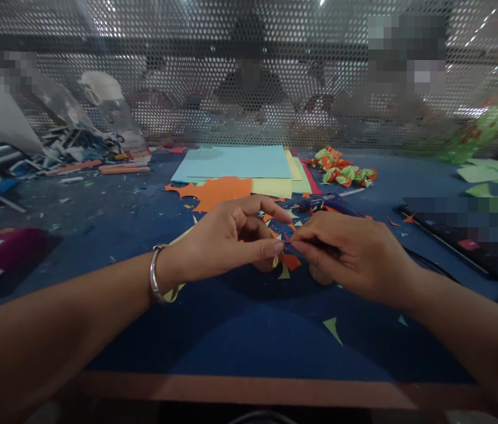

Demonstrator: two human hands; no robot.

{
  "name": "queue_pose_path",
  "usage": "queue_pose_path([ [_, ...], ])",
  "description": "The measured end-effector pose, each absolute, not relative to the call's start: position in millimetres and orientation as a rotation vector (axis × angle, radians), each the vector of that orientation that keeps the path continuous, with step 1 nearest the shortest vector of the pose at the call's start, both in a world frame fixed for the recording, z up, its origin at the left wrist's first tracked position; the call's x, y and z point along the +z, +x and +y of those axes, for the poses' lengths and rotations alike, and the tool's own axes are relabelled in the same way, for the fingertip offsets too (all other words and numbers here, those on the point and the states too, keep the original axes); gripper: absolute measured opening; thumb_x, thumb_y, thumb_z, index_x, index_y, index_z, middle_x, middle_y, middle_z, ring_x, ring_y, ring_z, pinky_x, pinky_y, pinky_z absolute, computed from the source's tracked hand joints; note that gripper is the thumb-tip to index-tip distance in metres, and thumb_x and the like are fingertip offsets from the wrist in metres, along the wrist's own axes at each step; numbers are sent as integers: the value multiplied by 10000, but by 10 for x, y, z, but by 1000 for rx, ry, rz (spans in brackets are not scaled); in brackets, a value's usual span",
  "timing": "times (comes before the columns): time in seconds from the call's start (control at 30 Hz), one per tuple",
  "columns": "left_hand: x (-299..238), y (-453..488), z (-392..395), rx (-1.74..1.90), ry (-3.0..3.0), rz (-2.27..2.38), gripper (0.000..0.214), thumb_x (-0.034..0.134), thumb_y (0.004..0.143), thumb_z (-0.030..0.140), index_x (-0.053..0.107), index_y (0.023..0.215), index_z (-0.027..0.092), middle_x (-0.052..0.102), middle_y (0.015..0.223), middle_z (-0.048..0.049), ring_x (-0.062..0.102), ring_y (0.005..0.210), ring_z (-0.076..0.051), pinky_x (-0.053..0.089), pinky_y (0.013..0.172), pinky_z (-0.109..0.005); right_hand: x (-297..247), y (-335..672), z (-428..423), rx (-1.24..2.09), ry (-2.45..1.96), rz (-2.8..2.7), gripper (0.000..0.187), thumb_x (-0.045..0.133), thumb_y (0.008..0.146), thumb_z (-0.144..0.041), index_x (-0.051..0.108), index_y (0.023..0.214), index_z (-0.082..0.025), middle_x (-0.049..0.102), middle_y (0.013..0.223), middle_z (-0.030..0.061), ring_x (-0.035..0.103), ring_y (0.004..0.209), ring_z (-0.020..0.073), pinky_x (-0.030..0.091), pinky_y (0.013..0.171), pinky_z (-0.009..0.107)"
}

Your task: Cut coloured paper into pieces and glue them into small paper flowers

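Note:
My left hand [226,235] has its index finger stretched out and its thumb pressed towards the curled fingers behind it. A small yellowish paper strip [275,259] shows by the thumb tip; whether it is gripped or lies behind is unclear. Close to its right, my right hand [355,250] pinches thumb and forefinger together at the left thumb tip. Whatever lies in that pinch is too small to name. Under and around the fingers lie paper scraps, among them an orange scrap [292,261] and a pale green scrap [332,330].
Behind my hands are an orange cut sheet [222,193], stacked light blue paper [235,162], scissors [326,201] and crumpled orange-green paper pieces [341,168]. A bottle [116,115] and a magenta case [3,256] stand left. A black object [447,241] lies right; a perforated metal screen [178,76] rises behind.

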State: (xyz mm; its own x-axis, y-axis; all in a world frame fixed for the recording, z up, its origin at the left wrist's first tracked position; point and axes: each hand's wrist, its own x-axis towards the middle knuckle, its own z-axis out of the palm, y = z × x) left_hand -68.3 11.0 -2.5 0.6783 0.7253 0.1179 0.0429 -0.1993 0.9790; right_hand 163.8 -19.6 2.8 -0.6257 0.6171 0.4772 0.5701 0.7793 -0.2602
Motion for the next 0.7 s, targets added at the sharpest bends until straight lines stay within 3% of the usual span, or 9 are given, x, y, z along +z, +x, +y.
queue_pose_path([
  [0.2, -15, -689, 108, 704, 1672, 631, 335, 712, 898, 241, 563, 1185, 151, 757, 771, -24, 715, 698, -125, 553, 711, -240, 29, 1643, -197, 116, -865, -2398, 138, 562, 969, -175, 670, 884, -164, 651, 743, 3, 616, 681, 120, 461, 652, 238],
  [0.5, 14, -691, 101, 706, 1717, 705, 381, 718, 893, 260, 549, 1223, 172, 776, 849, -50, 753, 793, -169, 553, 732, -258, -5, 1647, -200, 163, -853, -2391, 278, 500, 1004, -188, 652, 1236, -209, 753, 950, 49, 713, 857, 172, 533, 744, 293],
  [0.7, 19, -693, 104, 698, 1721, 713, 408, 736, 883, 301, 545, 1218, 169, 780, 851, -57, 750, 786, -170, 547, 712, -252, -10, 1663, -177, 158, -808, -2423, 300, 492, 995, -165, 660, 1243, -178, 745, 920, 60, 701, 854, 178, 526, 726, 292],
])
